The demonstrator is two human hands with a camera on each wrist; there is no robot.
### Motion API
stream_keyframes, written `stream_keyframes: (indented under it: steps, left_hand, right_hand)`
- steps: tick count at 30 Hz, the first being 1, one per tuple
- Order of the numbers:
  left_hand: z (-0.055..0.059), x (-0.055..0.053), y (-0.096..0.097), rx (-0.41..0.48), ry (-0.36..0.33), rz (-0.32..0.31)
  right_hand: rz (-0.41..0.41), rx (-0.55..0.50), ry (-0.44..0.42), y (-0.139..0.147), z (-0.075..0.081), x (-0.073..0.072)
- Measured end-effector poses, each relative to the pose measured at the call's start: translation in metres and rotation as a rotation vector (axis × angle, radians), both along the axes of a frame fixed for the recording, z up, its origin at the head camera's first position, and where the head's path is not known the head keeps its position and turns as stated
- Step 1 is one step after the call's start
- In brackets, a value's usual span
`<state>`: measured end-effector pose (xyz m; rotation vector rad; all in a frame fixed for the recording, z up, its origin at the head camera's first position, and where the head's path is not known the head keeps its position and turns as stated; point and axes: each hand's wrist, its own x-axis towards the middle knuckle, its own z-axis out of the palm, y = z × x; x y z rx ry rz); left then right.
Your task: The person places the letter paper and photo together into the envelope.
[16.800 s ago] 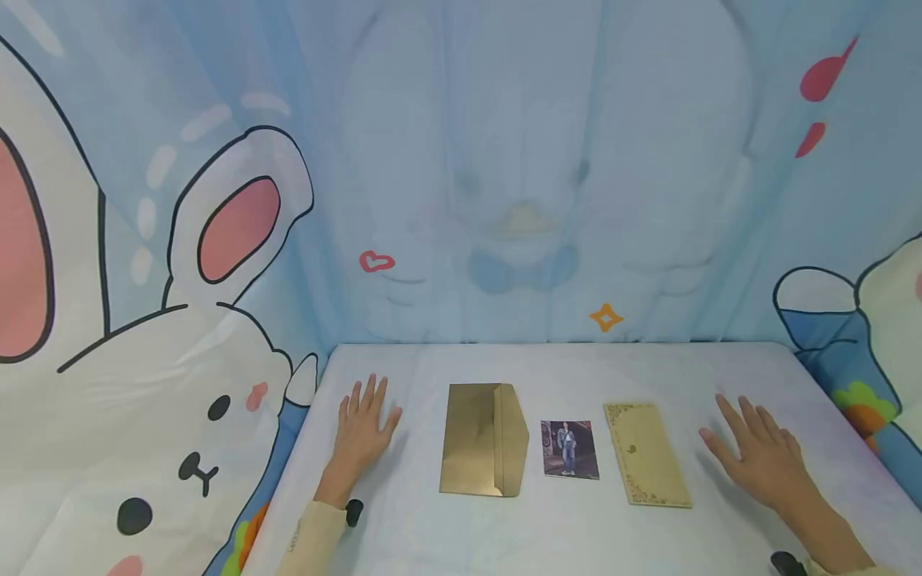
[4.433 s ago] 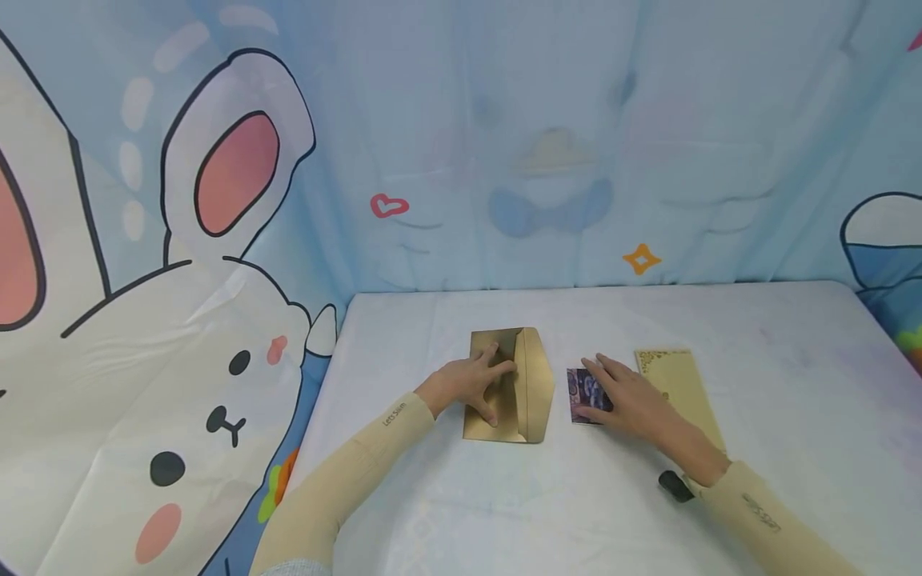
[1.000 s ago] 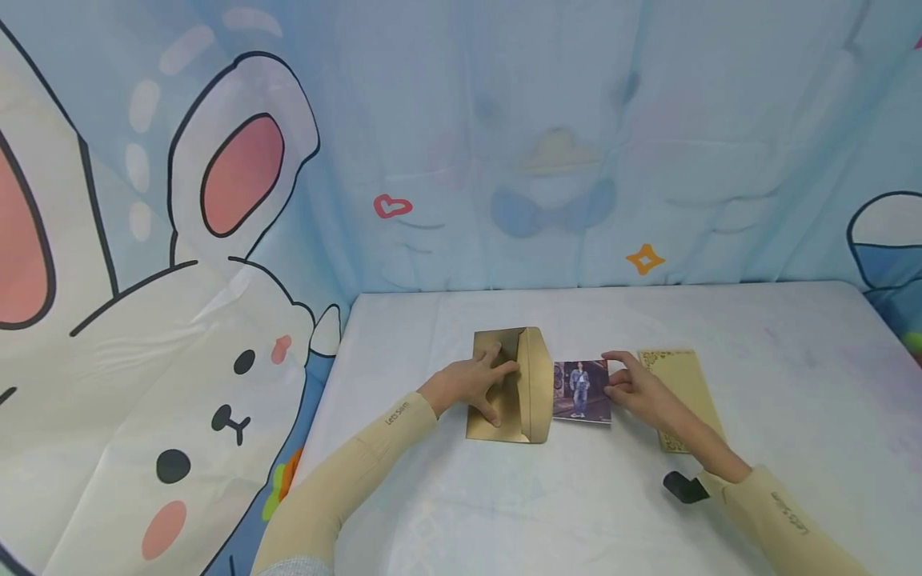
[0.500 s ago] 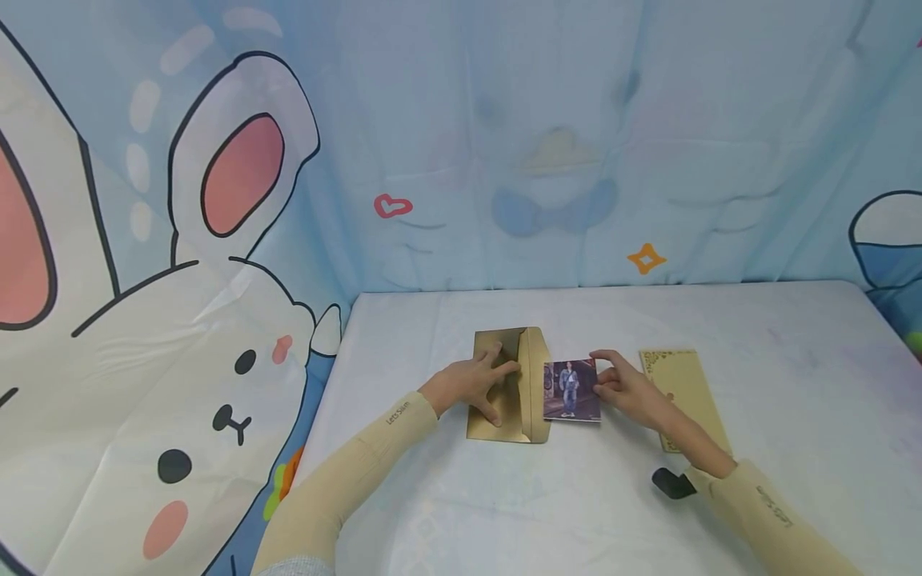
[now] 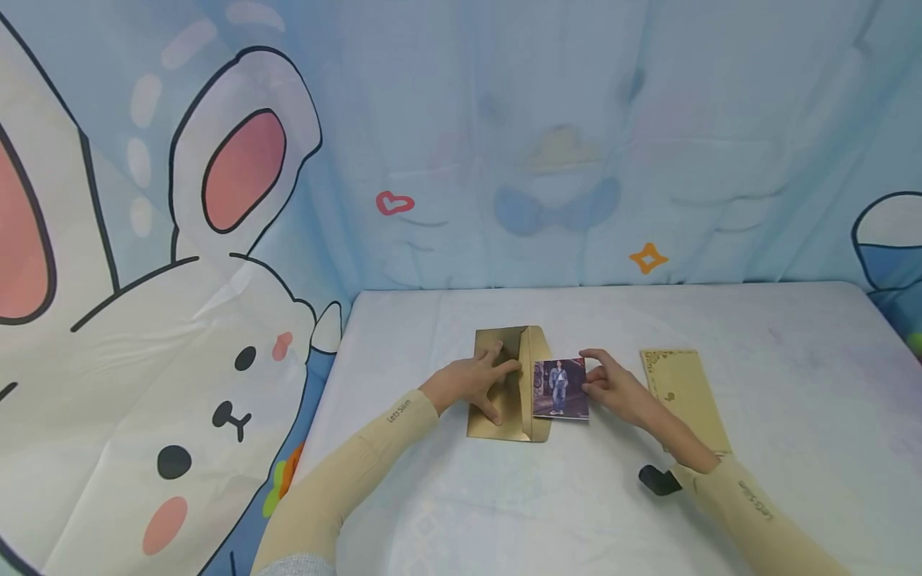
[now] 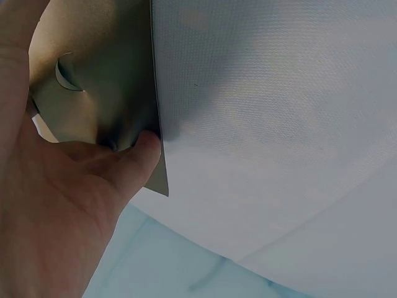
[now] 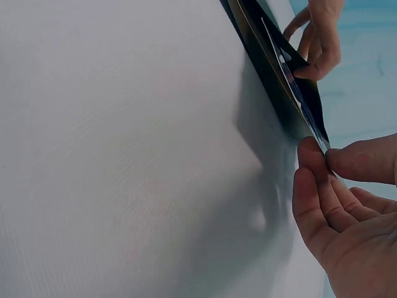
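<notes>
My left hand (image 5: 471,387) lies over the gold envelope (image 5: 508,428) with fingers spread, thumb and fingers gripping it so that it bows; in the left wrist view the hand (image 6: 68,205) presses the envelope's (image 6: 118,37) bent surface near its edge. The envelope's flap lies unfolded to the right and its mouth gapes. My right hand (image 5: 625,394) pinches the right edge of a small photo (image 5: 560,388) of a standing person. The photo's left part is over the flap. In the right wrist view the photo (image 7: 291,81) points edge-on into the gap of the envelope (image 7: 263,68).
A pale gold card (image 5: 686,396) with an ornamental border lies flat to the right, behind my right forearm. The table (image 5: 504,512) has a white cloth. A blue curtain (image 5: 446,144) with cartoon prints hangs behind it, with a rabbit figure (image 5: 216,384) at the left.
Earlier my hands lay apart from everything; then the left took hold of the envelope and the right the photo. In the last second the photo has moved left onto the flap.
</notes>
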<state>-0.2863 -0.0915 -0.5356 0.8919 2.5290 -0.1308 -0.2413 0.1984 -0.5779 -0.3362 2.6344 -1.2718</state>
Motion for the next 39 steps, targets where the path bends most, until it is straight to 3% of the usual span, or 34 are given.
stream_keyframes:
  steps: [19, 28, 39]
  left_hand:
    - [-0.003, -0.001, -0.001, 0.0, 0.007, -0.002]
    - [0.001, 0.0, 0.0, -0.003, 0.02, -0.002]
    - [-0.002, -0.002, 0.002, -0.018, -0.004, 0.029]
  right_hand:
    - [0.046, -0.023, 0.042, -0.019, 0.0, -0.005]
    - [0.06, 0.002, 0.06, -0.024, -0.003, -0.011]
    - [0.087, -0.005, 0.033, -0.037, -0.001, -0.016]
